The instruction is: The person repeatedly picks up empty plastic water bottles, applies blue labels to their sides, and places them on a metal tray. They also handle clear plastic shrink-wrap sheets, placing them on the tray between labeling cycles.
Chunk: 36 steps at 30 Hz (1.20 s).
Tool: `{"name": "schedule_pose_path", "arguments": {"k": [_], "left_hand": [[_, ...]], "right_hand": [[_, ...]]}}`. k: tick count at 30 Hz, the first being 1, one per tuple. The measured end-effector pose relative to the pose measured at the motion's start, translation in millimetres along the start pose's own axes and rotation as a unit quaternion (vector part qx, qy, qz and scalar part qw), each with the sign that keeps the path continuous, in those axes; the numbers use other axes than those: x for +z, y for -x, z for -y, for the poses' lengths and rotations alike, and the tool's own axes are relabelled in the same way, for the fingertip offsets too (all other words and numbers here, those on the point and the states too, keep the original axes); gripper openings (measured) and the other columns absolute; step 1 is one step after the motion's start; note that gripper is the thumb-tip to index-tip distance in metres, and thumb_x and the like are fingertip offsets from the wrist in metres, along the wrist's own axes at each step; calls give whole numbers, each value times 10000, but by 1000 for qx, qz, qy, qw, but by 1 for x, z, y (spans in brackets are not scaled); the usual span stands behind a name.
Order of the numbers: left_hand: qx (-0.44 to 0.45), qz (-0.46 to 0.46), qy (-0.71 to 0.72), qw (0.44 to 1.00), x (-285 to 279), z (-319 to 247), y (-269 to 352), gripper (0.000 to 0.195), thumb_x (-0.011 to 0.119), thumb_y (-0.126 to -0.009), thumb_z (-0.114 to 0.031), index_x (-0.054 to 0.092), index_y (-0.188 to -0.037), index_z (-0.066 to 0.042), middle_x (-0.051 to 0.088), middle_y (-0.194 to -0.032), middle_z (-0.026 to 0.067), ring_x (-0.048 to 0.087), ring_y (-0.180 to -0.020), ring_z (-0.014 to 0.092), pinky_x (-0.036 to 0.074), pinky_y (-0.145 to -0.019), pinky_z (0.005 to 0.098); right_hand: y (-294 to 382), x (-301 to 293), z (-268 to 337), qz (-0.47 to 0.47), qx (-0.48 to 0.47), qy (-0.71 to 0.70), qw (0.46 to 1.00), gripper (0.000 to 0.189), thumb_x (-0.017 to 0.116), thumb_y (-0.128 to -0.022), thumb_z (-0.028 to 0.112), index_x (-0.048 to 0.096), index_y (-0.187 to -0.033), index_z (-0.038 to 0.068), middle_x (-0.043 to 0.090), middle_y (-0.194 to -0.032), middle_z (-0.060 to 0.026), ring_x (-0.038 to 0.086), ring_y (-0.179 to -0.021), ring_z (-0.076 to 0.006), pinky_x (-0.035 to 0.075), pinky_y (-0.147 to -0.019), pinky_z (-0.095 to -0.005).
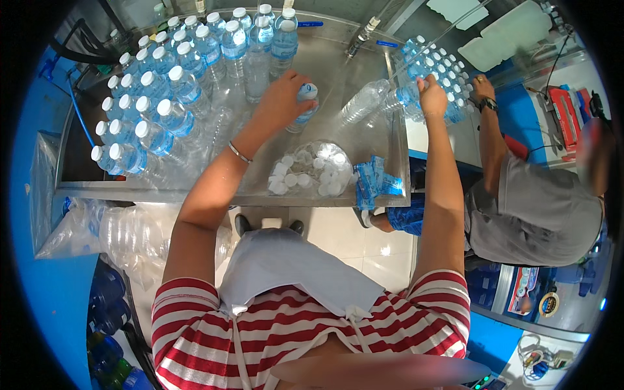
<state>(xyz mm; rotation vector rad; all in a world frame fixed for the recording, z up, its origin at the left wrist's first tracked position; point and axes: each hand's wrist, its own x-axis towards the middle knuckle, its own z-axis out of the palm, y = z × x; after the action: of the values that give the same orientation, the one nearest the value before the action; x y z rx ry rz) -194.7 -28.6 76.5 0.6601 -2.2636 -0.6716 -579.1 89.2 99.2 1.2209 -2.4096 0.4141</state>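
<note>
My left hand (287,100) is closed around the upper part of a labelled plastic water bottle (303,122) standing on the steel worktop (331,73). Over to the right, the fingers of my right hand (433,100) are at one end of a tilted clear bottle with a blue label (403,95) and appear to grip it. Beside that bottle a clear unlabelled bottle (361,103) leans over the steel. Many white-capped, blue-labelled bottles (176,117) stand in rows on the left. Nearer me are loose white caps (312,170) in clear plastic and a bunch of blue printed sleeves (376,181).
Another person (531,209) in grey sits at the right, a hand beside a group of capped bottles (441,73). A metal nozzle (363,36) hangs above the worktop's back. Bagged empty bottles (131,231) lie below its front left edge (146,191).
</note>
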Motion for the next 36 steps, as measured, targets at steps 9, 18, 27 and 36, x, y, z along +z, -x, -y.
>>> {"name": "schedule_pose_path", "arguments": {"k": [9, 18, 27, 36], "left_hand": [[70, -5, 29, 997, 4, -67, -11, 396, 786, -724, -250, 664, -1064, -88, 593, -900, 83, 612, -836, 290, 500, -704, 371], [131, 25, 235, 963, 88, -132, 0, 560, 721, -726, -104, 537, -1254, -101, 533, -1136, 138, 577, -972, 340, 479, -847, 417], [-201, -51, 197, 958, 52, -22, 61, 531, 617, -698, -34, 525, -1219, -72, 589, -1023, 160, 607, -753, 255, 499, -698, 360], [-234, -178, 100, 951, -4, 53, 70, 505, 657, -691, -81, 532, -1178, -28, 591, -1008, 177, 607, -756, 282, 489, -689, 371]], "right_hand": [[61, -19, 5, 92, 29, -221, 970, 648, 662, -799, 105, 396, -1389, 66, 629, -1051, -234, 629, -893, -376, 500, -733, -416], [189, 32, 39, 55, 78, -407, 909, 738, 876, -605, 164, 518, -1229, 0, 651, -1092, -168, 657, -977, -272, 514, -811, -367], [128, 101, -27, 28, 245, -374, 894, 806, 873, -664, 210, 406, -1291, 12, 626, -1062, -154, 639, -718, -200, 519, -559, -307], [133, 101, -2, -42, 327, -501, 800, 856, 764, -792, 78, 243, -1471, 74, 550, -1151, -178, 622, -827, -218, 550, -746, -335]]}}
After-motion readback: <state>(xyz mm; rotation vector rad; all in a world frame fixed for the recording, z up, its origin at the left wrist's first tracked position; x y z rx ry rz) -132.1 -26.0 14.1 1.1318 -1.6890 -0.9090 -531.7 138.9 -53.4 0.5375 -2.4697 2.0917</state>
